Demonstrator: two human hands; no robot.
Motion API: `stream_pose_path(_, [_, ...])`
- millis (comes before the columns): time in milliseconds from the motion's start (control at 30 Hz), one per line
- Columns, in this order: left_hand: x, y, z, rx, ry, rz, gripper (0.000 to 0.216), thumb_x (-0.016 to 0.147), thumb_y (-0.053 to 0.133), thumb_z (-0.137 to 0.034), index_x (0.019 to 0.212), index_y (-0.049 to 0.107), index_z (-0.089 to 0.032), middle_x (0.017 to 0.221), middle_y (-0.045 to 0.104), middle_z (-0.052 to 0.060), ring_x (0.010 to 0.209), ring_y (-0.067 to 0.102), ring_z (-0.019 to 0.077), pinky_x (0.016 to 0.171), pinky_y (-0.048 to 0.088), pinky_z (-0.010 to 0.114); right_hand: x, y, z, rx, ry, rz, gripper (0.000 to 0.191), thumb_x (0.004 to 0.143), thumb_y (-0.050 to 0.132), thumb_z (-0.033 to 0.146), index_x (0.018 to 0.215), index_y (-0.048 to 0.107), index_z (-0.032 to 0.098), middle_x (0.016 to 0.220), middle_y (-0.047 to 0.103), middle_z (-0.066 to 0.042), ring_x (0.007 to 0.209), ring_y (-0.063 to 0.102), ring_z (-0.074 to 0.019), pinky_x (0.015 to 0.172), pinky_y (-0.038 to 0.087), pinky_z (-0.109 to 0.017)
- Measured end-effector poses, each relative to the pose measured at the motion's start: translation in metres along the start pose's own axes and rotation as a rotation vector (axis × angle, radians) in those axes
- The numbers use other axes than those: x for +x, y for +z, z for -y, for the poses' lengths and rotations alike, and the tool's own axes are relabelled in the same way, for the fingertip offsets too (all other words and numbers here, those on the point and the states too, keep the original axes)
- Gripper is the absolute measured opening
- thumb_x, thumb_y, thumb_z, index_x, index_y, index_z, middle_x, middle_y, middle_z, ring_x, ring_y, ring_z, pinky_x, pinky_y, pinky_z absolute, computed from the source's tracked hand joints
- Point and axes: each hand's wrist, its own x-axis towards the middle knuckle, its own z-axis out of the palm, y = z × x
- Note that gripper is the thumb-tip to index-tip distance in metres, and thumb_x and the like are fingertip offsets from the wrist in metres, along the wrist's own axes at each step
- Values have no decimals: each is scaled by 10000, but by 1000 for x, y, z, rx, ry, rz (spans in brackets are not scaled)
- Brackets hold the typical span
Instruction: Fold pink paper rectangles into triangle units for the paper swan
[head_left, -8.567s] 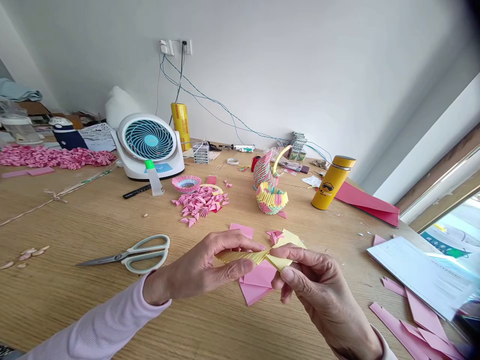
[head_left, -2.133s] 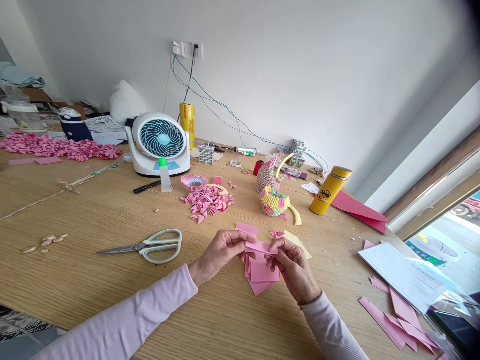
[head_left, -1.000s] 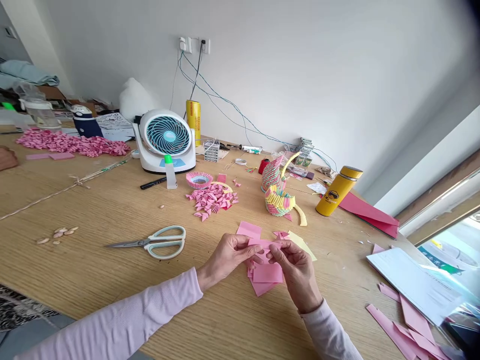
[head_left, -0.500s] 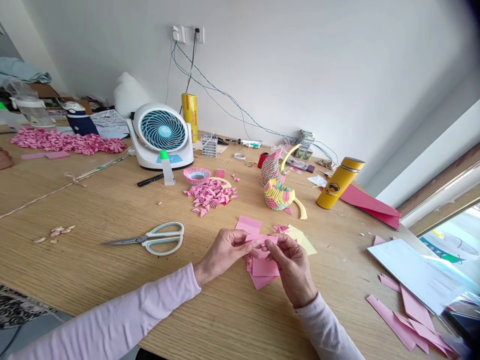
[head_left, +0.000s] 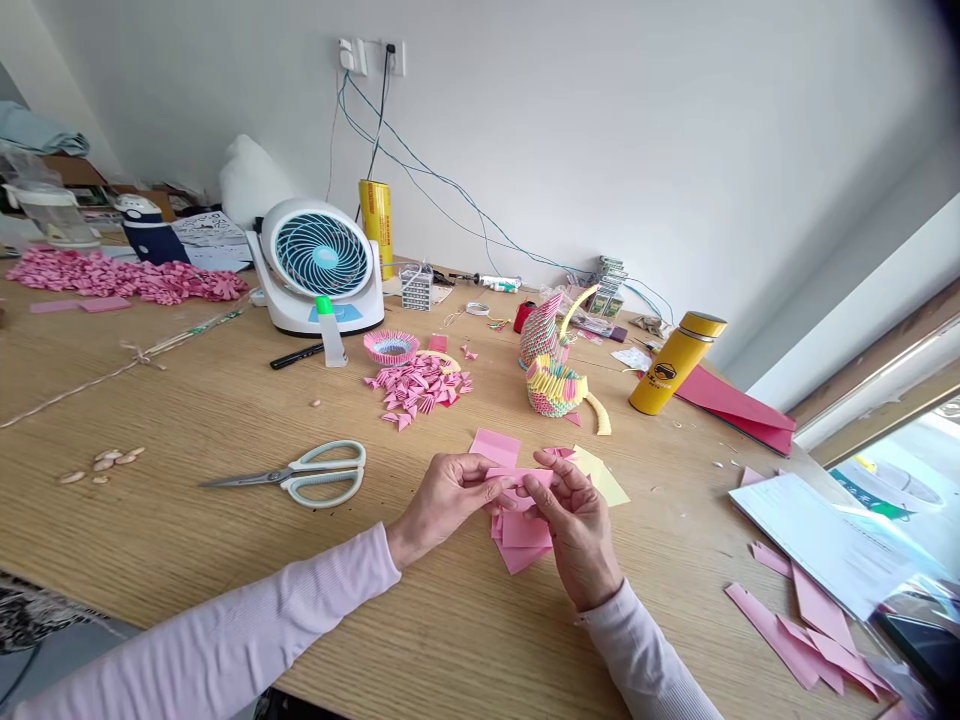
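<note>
My left hand [head_left: 444, 497] and my right hand [head_left: 574, 525] meet over the wooden table [head_left: 187, 520], both pinching a small pink paper slip [head_left: 520, 477] between thumbs and fingers. Under the hands lies a small stack of pink paper rectangles [head_left: 519, 532]. A yellow paper sheet [head_left: 604, 482] lies just right of the hands. Another pink rectangle [head_left: 495, 446] lies just beyond them.
Scissors [head_left: 300, 473] lie left of the hands. Farther back are a pile of folded pink pieces [head_left: 420, 385], a small pink paper bowl [head_left: 391, 346], colourful folded-paper models [head_left: 553, 375], a glue bottle [head_left: 328, 333], a desk fan [head_left: 318, 262], a yellow flask [head_left: 675, 363]. Pink strips [head_left: 806, 630] and white papers [head_left: 821, 535] lie at right.
Earlier both hands held a yellow folded strip; it now lies by the paper models. Since then the hands took up a pink slip and keep working it, barely shifting over the last second.
</note>
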Motion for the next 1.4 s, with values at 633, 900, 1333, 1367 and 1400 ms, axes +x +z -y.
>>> stream_pose_path(633, [-1,1,-1,22,-9,-23,281,781,680,-308,929,697,-70,788,746,100,718,710,202,620,552,248,2,-1,-3,-80,-8,8,370,668,796,337,985,657,204,661,660,16,531,582,-122,466,439,-234])
stream_pose_path(900, [-1,1,-3,-66,-2,-1,295,748,711,-305,944,654,-91,853,735,82,735,714,199,691,568,278,5,1,-2,-117,-75,-11,367,660,806,304,979,661,194,642,644,24,542,578,-114,501,450,-235])
stream_pose_path(1333, [0,-8,-7,320,85,93,299,859,561,-364,876,712,-106,819,720,80,730,680,186,633,500,225,9,-4,2,-195,-76,74,396,642,811,299,992,647,211,695,671,2,608,641,-155,504,493,-251])
stream_pose_path(1367, [0,-8,-8,342,88,108,310,866,547,-374,856,711,-111,805,719,76,716,680,182,631,497,222,9,-5,2,-204,-80,72,395,636,814,294,985,650,210,688,666,5,597,634,-150,495,490,-247])
stream_pose_path(1400, [0,-9,-9,357,88,125,316,869,542,-384,839,707,-116,790,719,70,703,679,179,631,495,220,10,-6,3,-209,-84,63,397,627,818,291,978,654,207,680,657,9,583,626,-145,486,486,-242])
